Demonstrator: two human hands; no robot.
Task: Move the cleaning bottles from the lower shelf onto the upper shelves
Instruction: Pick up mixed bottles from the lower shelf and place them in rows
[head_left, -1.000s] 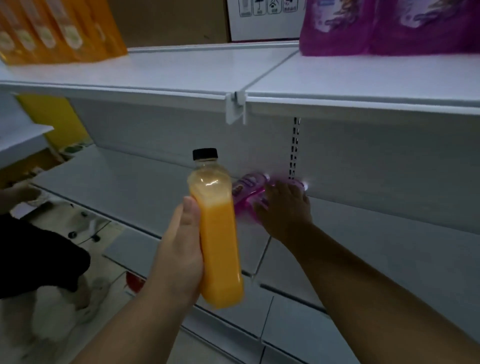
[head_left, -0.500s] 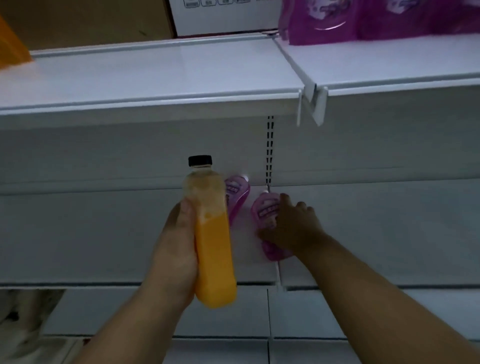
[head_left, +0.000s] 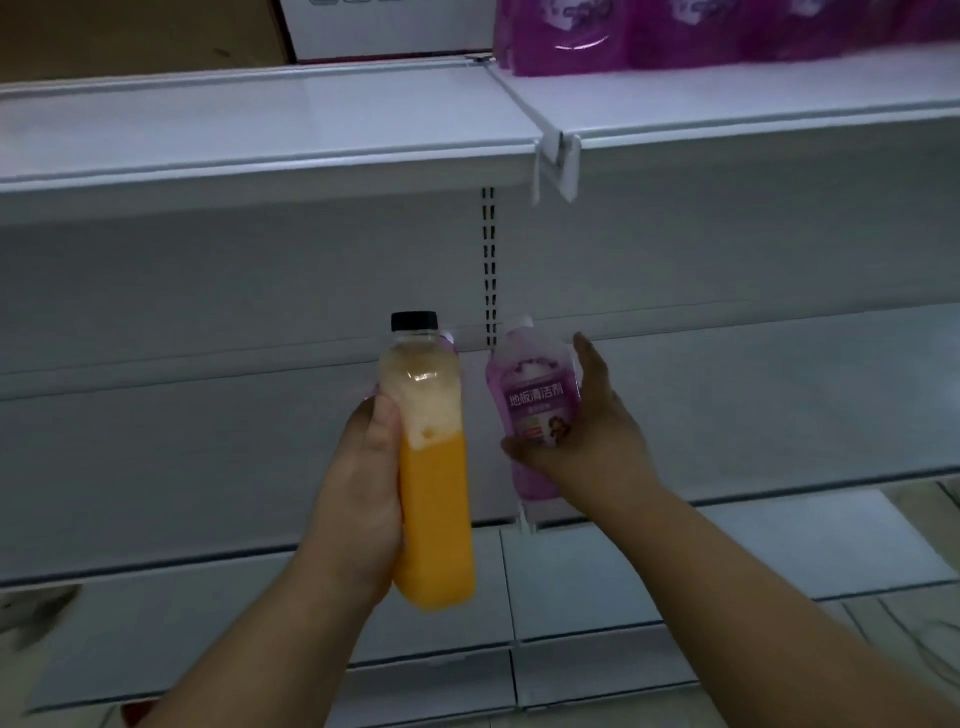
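From my head camera, my left hand (head_left: 363, 499) is wrapped round a tall clear plastic bottle of orange liquid with a black screw cap (head_left: 434, 467), held upright with foam sitting above the liquid. Just to its right, my right hand (head_left: 587, 441) holds a small purple plastic cleaning bottle with a printed label (head_left: 537, 410), thumb across its lower front and fingers behind it, so the grip is narrow and sits low on the body. The bottle is upright, in front of the white metal lower shelf (head_left: 208, 467), and I think it is off the shelf, though the dim light leaves that unsure.

A second purple shape (head_left: 448, 339) peeks out behind the orange bottle's shoulder; it may be another bottle waiting there.

The white upper shelf (head_left: 260, 119) runs above both hands, with a clear plastic price-tag holder (head_left: 558, 166) jutting from its front edge above my right hand. Lifting straight up, I could knock the purple bottle's top on that holder or the shelf lip, and with so low a grip it might tip out. The purple refill pouches (head_left: 675, 36) higher up to the right leave little room beside them.
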